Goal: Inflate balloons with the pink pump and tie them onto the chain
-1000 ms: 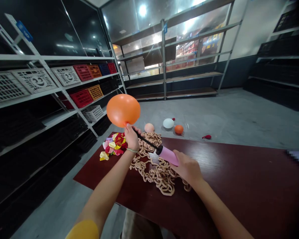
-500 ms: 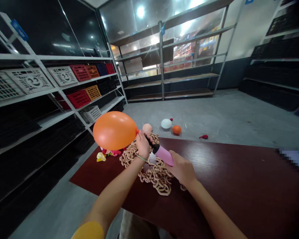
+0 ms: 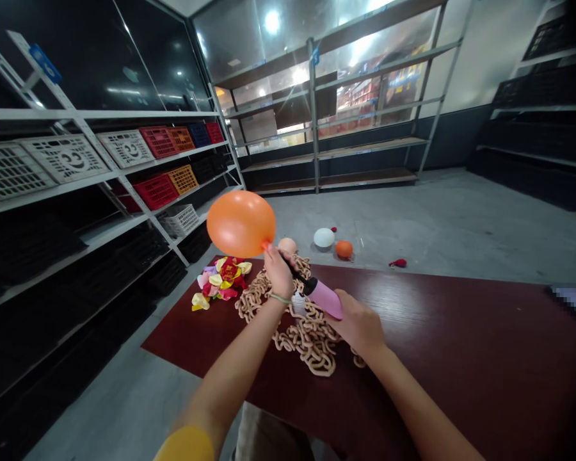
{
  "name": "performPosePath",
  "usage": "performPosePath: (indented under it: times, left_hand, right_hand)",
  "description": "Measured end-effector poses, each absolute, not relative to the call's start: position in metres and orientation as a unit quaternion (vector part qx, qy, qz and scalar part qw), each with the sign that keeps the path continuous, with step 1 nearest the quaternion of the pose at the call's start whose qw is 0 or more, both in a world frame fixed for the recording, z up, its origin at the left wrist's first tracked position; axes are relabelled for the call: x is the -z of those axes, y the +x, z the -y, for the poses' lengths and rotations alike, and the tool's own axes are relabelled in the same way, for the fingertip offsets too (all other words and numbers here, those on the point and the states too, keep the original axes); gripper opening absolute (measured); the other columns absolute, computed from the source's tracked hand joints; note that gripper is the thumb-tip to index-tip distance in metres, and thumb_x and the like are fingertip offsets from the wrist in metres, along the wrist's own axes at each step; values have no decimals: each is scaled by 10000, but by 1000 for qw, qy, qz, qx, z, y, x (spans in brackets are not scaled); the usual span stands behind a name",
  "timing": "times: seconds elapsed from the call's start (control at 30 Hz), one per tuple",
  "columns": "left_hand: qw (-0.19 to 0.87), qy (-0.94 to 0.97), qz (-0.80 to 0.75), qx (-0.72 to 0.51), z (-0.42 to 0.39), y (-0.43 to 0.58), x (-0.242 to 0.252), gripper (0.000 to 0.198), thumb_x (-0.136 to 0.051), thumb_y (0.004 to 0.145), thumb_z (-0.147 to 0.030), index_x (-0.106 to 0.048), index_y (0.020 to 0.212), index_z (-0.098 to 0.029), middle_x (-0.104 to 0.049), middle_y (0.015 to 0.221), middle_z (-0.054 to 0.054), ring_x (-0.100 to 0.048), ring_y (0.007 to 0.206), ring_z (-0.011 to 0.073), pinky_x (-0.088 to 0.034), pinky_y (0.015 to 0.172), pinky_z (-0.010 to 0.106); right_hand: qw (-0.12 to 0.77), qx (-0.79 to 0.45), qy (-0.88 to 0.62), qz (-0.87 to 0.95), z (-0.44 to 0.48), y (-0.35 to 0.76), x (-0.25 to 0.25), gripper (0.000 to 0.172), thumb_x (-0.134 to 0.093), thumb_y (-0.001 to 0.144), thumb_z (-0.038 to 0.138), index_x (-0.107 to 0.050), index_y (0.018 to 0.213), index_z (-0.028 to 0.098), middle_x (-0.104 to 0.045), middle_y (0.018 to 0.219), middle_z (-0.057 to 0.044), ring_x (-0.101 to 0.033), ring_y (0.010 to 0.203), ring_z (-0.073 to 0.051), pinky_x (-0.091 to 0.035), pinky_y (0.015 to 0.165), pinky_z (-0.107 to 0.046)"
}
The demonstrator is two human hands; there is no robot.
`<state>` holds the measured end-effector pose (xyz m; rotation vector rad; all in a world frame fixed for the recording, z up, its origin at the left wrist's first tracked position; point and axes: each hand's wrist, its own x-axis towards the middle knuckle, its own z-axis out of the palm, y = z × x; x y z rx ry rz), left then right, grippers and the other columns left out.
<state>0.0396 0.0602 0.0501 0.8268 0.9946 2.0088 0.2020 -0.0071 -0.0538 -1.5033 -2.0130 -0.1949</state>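
Observation:
A blown-up orange balloon stands out to the upper left of my left hand. That hand pinches its neck around the tip of a balloon pump, which has a pink barrel and a black front end. My right hand is wrapped around the rear of the pink barrel. Below both hands, a tangled heap of beige chain-like links lies on the dark red table. Left of the heap is a pile of limp, uninflated balloons in several colours.
On the floor past the table lie a white balloon, a small orange balloon and a limp red balloon. A peach balloon shows behind my left hand. Shelves with plastic crates line the left side.
The orange balloon has swung up and to the right, uncovering more of the limp balloon pile. My left hand is slightly farther right, and more black rod shows between it and the pink barrel.

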Motion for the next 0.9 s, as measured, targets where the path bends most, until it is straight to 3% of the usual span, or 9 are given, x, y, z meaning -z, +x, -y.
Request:
performPosePath:
  times: [0.17,0.5,0.77,0.9]
  left_hand:
    - [409,342,-381,-755,-52,53,-31,402,-449,934,-560,-392,739,-213,-432,525,-65,-431,367,76,-374,355,195]
    - [330,305,-368,-814,-78,-26,-81,350,-488,925,-537,-396,797,-224,-432,569,-75,-438,385,71,-349,363,174]
    - [405,288,-410,-765,-53,43,-21,360,-438,938,-532,-381,761,-224,-427,543,-73,-428,381,83,-362,363,202]
    - [411,305,-409,-756,-50,38,-20,385,-456,925,-554,-378,749,-222,-437,536,-64,-455,398,94,-373,375,214]
  right_hand:
    - [302,57,-560,770,8,202,48,295,-618,810,374,-585,1062,222,-702,810,-7,-663,673,-182,-299,552,-276]
    - [301,45,-544,782,6,203,46,329,-631,815,364,-589,1111,227,-712,854,-9,-680,730,-193,-354,590,-279]
    - [277,39,-565,776,10,201,47,336,-633,808,372,-586,1108,228,-718,855,-10,-683,706,-198,-344,561,-282]
    - [273,22,-550,789,9,202,47,315,-613,831,391,-583,1102,233,-718,891,-8,-688,738,-195,-354,570,-281]
